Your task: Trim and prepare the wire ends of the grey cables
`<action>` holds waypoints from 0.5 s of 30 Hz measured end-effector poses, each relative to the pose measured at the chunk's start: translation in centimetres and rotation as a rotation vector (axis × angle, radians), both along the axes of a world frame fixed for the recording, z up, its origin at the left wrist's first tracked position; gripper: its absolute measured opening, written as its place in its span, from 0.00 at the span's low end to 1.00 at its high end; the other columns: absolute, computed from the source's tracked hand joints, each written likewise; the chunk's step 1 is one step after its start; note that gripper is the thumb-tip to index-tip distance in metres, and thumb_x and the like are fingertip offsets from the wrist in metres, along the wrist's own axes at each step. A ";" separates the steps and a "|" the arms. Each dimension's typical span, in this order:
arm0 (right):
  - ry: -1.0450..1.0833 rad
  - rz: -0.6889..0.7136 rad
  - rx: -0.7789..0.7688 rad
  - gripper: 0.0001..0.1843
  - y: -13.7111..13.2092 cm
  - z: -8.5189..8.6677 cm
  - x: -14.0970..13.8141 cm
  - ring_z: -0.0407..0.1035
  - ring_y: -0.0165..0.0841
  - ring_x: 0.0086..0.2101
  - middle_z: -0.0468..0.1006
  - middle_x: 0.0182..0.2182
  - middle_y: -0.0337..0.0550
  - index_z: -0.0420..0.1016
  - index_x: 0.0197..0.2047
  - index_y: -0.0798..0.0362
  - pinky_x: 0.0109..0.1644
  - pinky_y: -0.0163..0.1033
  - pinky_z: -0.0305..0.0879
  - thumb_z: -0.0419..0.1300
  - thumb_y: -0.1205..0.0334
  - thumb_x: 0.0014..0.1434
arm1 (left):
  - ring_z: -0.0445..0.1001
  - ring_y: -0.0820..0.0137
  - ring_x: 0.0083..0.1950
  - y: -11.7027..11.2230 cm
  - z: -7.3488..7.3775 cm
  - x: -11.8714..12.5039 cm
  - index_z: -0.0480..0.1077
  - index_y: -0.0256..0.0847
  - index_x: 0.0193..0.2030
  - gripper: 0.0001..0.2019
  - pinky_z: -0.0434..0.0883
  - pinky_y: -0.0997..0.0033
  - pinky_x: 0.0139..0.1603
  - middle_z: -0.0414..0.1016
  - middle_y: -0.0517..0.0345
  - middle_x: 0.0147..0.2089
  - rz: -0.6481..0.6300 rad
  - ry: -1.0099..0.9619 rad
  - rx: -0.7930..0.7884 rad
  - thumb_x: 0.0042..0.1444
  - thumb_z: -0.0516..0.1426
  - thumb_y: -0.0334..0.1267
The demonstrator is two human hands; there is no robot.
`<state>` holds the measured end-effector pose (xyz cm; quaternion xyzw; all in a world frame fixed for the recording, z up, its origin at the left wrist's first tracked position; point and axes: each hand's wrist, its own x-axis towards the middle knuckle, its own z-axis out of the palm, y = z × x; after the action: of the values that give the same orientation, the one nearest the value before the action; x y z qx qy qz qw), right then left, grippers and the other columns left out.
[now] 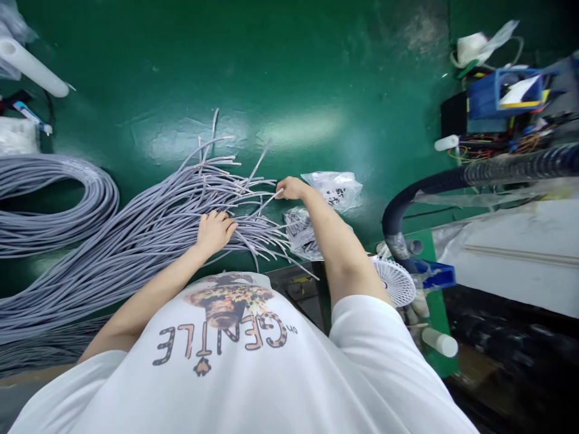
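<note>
A thick bundle of grey cables (pixel 136 235) lies across the green table (pixel 294 72), its cut ends fanned out toward the middle. My left hand (pixel 213 231) rests on the cable ends with fingers curled down over them. My right hand (pixel 291 188) is closed in a pinch on the tip of a single grey cable (pixel 270 201) pulled up from the fan. Just right of that hand lie two clear plastic bags (pixel 335 188) holding small parts.
A coil of grey cable (pixel 49 199) sits at the left edge, with a white tube (pixel 31 66) above it. A black corrugated hose (pixel 474 178), a small white fan (pixel 393 280) and a blue bin (pixel 502 93) with wires crowd the right side.
</note>
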<state>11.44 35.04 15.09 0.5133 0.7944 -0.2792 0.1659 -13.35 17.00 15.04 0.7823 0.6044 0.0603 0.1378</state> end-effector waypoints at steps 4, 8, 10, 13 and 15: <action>0.032 0.072 0.180 0.13 0.2 2.3 -0.2 0.70 0.34 0.38 0.79 0.40 0.51 0.77 0.43 0.60 0.43 0.38 0.61 0.57 0.64 0.59 | 0.67 0.57 0.46 0.3 -0.3 -0.2 0.77 0.45 0.42 0.21 0.58 0.56 0.42 0.76 0.48 0.44 0.000 -0.021 -0.003 0.65 0.44 0.48; 0.149 0.272 0.525 0.14 1.2 5.0 -1.7 0.61 0.46 0.55 0.72 0.52 0.55 0.76 0.44 0.57 0.57 0.53 0.56 0.53 0.61 0.61 | 0.68 0.58 0.45 0.6 -0.3 -0.2 0.77 0.45 0.41 0.22 0.58 0.56 0.41 0.76 0.48 0.44 -0.003 -0.015 0.001 0.65 0.44 0.48; 0.163 0.377 0.622 0.14 1.9 5.5 -3.0 0.52 0.46 0.61 0.67 0.58 0.51 0.75 0.45 0.55 0.63 0.58 0.46 0.50 0.61 0.63 | 0.68 0.58 0.45 0.7 -0.3 -0.1 0.77 0.45 0.41 0.21 0.58 0.56 0.41 0.76 0.48 0.44 -0.004 -0.018 0.007 0.65 0.44 0.48; 0.046 0.479 0.661 0.17 3.0 5.4 -4.7 0.53 0.43 0.62 0.72 0.54 0.51 0.72 0.48 0.58 0.65 0.60 0.39 0.45 0.63 0.65 | 0.68 0.58 0.45 0.6 -0.5 -0.3 0.77 0.45 0.41 0.21 0.58 0.56 0.41 0.76 0.48 0.44 -0.006 -0.022 0.008 0.65 0.44 0.48; -0.073 0.463 0.607 0.17 3.4 5.5 -5.5 0.62 0.45 0.56 0.77 0.47 0.54 0.70 0.50 0.61 0.62 0.61 0.45 0.46 0.62 0.66 | 0.68 0.58 0.45 0.5 -0.6 -0.5 0.76 0.44 0.43 0.20 0.59 0.56 0.41 0.76 0.48 0.44 -0.005 -0.027 0.001 0.65 0.45 0.49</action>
<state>5.99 38.40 20.57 0.3555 0.9295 0.0320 0.0930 -13.89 17.46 14.44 0.7831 0.6003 0.0707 0.1459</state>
